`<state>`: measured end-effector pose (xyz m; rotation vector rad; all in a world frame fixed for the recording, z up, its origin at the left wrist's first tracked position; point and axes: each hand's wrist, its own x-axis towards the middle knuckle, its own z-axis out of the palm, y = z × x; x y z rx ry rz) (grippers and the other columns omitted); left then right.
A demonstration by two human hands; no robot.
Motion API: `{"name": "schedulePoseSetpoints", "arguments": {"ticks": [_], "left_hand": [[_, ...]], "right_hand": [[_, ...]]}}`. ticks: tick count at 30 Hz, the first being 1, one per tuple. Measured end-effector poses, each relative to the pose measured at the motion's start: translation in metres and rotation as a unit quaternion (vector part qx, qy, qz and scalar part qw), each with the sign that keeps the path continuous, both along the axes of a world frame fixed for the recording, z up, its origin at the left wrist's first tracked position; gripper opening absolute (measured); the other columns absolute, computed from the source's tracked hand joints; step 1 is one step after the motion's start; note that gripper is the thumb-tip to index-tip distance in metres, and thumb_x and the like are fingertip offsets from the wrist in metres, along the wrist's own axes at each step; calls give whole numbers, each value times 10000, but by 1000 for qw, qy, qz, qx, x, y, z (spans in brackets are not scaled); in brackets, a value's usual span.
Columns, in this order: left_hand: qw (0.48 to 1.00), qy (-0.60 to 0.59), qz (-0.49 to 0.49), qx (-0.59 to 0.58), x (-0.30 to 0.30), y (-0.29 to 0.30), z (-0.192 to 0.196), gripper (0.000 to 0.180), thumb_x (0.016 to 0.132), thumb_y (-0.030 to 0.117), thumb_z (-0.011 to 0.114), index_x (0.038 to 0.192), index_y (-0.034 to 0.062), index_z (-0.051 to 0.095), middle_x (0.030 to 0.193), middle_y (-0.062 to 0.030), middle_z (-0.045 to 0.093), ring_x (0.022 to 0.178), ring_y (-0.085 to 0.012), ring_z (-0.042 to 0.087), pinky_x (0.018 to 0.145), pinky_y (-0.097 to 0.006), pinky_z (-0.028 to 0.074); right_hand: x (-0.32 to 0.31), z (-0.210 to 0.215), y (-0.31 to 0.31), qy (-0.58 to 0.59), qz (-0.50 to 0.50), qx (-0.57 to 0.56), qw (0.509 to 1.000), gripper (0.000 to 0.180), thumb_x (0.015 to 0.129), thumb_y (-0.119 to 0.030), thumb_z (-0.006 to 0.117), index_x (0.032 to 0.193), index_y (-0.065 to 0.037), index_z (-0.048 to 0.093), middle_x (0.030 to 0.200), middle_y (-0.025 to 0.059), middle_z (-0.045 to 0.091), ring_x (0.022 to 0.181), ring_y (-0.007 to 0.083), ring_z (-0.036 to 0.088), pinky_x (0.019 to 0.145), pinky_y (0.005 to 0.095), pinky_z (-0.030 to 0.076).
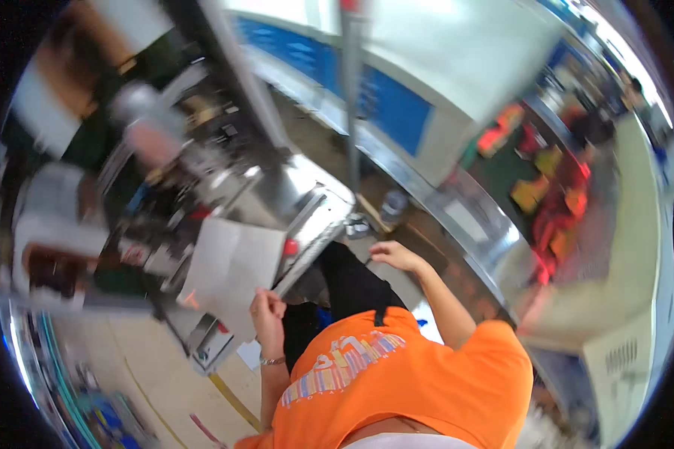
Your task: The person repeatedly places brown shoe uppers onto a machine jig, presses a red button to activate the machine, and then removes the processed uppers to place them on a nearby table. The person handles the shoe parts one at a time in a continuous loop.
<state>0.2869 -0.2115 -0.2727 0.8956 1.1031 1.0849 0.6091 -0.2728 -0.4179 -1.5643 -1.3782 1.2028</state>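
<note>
My left hand (268, 314), with a bracelet on the wrist, hangs in front of my body with its fingers curled. Nothing shows in it. Just beyond its fingertips is a pale flat panel or sheet (236, 258) at the side of a machine; whether they touch, I cannot tell. A round red knob or button (290, 247) sits by the panel's edge. My right hand (397, 256) is held over my dark trousers (356, 280), its fingers loosely bent and a little apart, with no object visible in it.
A metal machine table (314, 191) stands ahead, with blurred machinery on the left. A grey upright post (352, 97) rises beyond it. A long white and blue machine housing (397, 105) runs to the right, near a bin area with orange and red pieces (562, 202). Yellow lines (232, 400) mark the floor.
</note>
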Motion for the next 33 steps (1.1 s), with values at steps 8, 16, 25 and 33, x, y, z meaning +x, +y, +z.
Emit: {"name": "schedulePoseSetpoints", "arguments": {"ticks": [8, 16, 25, 33], "left_hand": [[835, -274, -82, -470, -71, -51, -69, 263, 869, 264, 519, 1007, 40, 516, 837, -70, 575, 789, -151, 539, 727, -285, 450], [740, -375, 305, -468, -204, -41, -104, 548, 789, 290, 587, 1223, 25, 384, 1101, -114, 521, 962, -237, 502, 822, -365, 401], [801, -412, 156, -406, -284, -10, -149, 578, 724, 34, 562, 1238, -93, 330, 940, -112, 551, 952, -196, 480, 854, -385, 389], [719, -487, -54, -492, -300, 3, -153, 656, 725, 32, 601, 1276, -89, 267, 1116, -191, 484, 1103, -217, 444, 931, -353, 360]], "right_hand": [[102, 0, -98, 16, -247, -122, 961, 221, 751, -180, 586, 883, -4, 612, 756, 76, 628, 670, 141, 590, 611, 270, 471], [217, 22, -221, -394, -696, 117, 588, 183, 708, -97, 595, 871, -21, 559, 867, 153, 554, 834, 301, 521, 768, 376, 415], [365, 30, -279, -452, -808, 54, 374, 305, 699, -81, 565, 1001, -49, 535, 1056, 181, 505, 992, 332, 489, 843, 416, 390], [462, 70, -246, -438, -617, -49, 652, 447, 711, -77, 513, 1151, -40, 443, 1188, 186, 444, 1102, 340, 437, 912, 395, 369]]}}
